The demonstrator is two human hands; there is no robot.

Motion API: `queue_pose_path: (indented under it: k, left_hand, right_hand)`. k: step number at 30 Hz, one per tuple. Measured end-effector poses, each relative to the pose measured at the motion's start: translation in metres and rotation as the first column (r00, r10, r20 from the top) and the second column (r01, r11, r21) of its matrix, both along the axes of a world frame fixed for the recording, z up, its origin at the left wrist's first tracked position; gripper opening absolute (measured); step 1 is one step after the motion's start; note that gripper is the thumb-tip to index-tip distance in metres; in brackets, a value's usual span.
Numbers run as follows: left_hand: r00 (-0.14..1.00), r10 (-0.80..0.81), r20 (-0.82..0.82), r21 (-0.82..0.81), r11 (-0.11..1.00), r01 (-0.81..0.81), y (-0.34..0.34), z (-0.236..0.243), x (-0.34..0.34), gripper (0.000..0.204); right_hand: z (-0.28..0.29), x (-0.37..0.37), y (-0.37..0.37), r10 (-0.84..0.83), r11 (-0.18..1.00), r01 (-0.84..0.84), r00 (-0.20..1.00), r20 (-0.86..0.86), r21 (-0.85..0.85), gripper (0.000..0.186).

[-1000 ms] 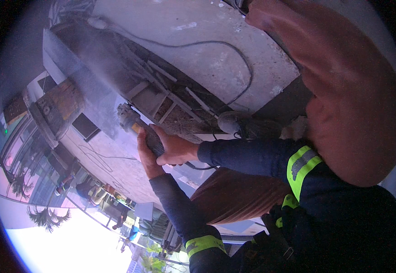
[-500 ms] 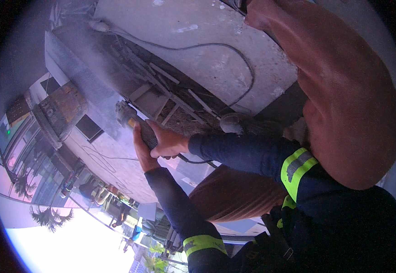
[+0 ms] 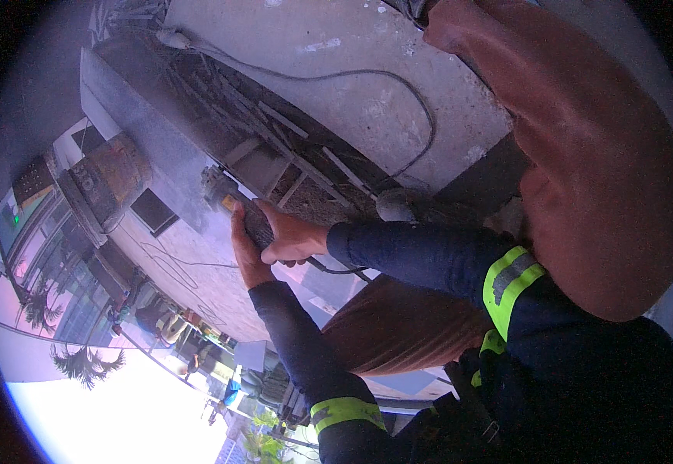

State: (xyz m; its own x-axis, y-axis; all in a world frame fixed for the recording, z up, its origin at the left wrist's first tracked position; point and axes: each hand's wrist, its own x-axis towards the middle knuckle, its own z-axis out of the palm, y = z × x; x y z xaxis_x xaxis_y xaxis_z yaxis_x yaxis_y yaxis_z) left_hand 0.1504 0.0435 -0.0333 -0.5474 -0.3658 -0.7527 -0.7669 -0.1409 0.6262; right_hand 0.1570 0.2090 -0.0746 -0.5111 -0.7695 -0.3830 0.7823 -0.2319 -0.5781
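A dark angle grinder (image 3: 254, 223) with a dusty metal head is gripped in both hands. My left hand (image 3: 252, 259) is closed around its side near the head, fingers reaching up along the body. Behind it, my right hand (image 3: 298, 235) wraps the rear of the body, where a dark cord (image 3: 333, 270) trails off. The grinder's head is at the edge of a long pale slab (image 3: 162, 147). Whether the disc touches the slab cannot be made out. Fine dust hangs around the slab's far end.
Thin strips and scrap (image 3: 294, 158) lie in a dark gap beside the slab. A grey cable (image 3: 367, 73) loops over a pale board (image 3: 344, 116). A rusty bucket-like container (image 3: 108, 182) stands at left. My brown-trousered leg (image 3: 584, 155) is bent at right; people are in the background.
The dust cloud around the slab has thinned. The grinder and both hands appear slightly further right and the whole view has shifted a little; the grip is unchanged.
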Motion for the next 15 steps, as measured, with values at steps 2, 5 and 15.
queue_pose_path:
  k: [2, 5, 15]
  left_hand:
    - [1.0, 0.006, -0.017, -0.004, 1.0, -0.007, -0.006, -0.002, 0.001, 0.041]
    - [1.0, -0.005, -0.006, -0.043, 0.999, 0.005, -0.004, -0.002, 0.001, 0.041]
    - [0.999, -0.028, -0.019, -0.043, 0.999, 0.027, 0.006, -0.002, -0.002, 0.041]
  right_hand:
    - [0.0, 0.001, -0.003, -0.029, 1.0, 0.029, 0.999, -0.028, 0.003, 0.113]
    - [-0.003, 0.003, -0.007, -0.056, 0.996, 0.064, 0.992, -0.115, 0.067, 0.111]
    - [-0.013, 0.009, -0.017, -0.063, 0.992, 0.078, 0.988, -0.145, 0.104, 0.107]
